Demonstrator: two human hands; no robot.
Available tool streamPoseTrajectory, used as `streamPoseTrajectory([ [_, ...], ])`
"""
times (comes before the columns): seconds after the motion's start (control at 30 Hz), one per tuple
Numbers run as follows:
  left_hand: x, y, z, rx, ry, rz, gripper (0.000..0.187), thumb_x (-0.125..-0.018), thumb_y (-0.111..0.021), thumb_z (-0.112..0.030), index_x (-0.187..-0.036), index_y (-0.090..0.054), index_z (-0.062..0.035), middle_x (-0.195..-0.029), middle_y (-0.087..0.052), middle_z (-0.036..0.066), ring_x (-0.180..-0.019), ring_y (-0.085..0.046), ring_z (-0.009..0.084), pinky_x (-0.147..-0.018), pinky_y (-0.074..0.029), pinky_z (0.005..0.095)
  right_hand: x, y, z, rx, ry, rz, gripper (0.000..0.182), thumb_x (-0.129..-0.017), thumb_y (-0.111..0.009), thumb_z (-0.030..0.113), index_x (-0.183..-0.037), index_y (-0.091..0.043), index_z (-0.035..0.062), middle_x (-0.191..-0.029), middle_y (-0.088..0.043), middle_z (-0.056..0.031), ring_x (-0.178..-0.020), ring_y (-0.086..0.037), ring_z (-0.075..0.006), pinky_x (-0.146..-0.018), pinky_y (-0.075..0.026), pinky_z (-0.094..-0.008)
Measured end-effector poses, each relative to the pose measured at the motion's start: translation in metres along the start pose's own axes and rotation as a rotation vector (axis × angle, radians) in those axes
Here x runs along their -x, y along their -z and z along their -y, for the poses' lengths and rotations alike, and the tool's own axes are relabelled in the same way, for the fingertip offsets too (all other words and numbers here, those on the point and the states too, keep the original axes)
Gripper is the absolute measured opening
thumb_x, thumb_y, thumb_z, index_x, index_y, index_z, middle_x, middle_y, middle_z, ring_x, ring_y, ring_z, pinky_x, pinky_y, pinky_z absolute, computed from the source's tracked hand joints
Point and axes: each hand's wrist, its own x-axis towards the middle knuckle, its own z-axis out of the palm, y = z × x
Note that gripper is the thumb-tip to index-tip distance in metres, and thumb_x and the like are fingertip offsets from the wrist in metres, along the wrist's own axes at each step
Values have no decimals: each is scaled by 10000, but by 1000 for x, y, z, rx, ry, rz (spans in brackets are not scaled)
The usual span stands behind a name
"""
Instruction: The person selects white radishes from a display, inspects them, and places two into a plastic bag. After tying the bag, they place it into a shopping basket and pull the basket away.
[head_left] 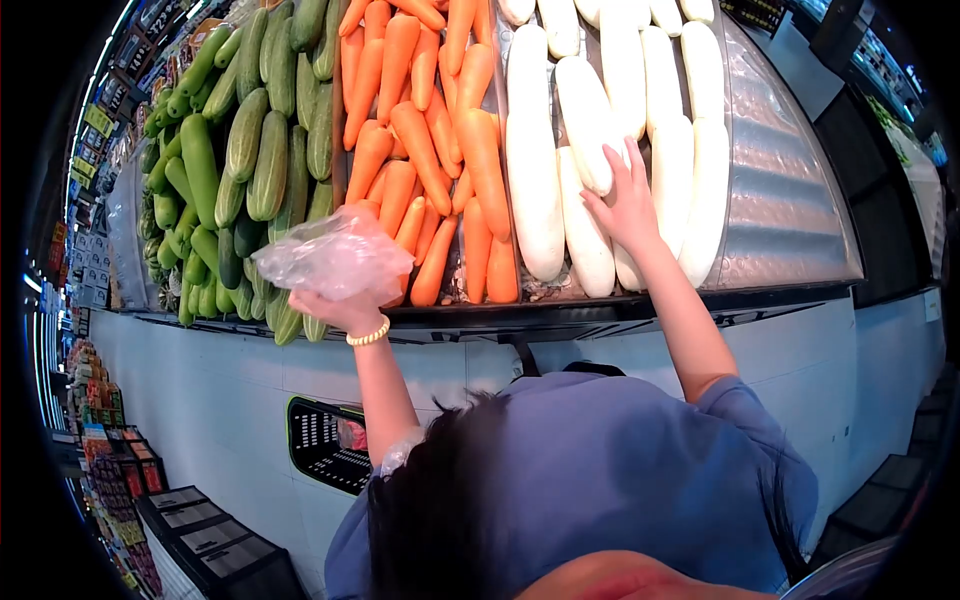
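My left hand (340,310) is closed around a clear plastic bag (335,255), which bunches up over the front of the carrots (422,150). On that wrist sits a yellow coiled band (369,333). Over the long white radishes (536,170), my right hand (630,210) reaches out with its fingers spread. Its fingertips are right at the lower end of one white radish (584,110) that lies on top of others. Nothing is gripped in this hand.
Left of the carrots lie cucumbers (268,165) and smooth green gourds (198,170). A ridged metal display surface (785,210) is on the right. Below the stand's front edge, a black shopping basket (318,440) with a pinkish item inside rests on the floor.
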Motion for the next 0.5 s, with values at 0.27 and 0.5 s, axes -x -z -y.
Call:
streamPoseTrajectory([
  [0.27,20,-90,-30,-294,-426,1144,422,-604,-685,-259,-967,-585,-68,-997,-489,130,-945,-504,322,-778,-409,447,-19,-7,-16,-102,68,-23,751,-675,-784,217,-1300,-377,131,-1396,-301,-202,-1274,-333,-389,-1019,-359,-431],
  [0.5,23,-65,-51,-174,-350,1699,483,-651,-569,-240,-1094,-602,-49,-986,-645,194,-990,-599,310,-876,-442,374,-48,-6,-25,-200,351,-95,668,-621,-803,134,-1183,-445,85,-1297,-426,-175,-1275,-348,-380,-1026,-346,-451],
])
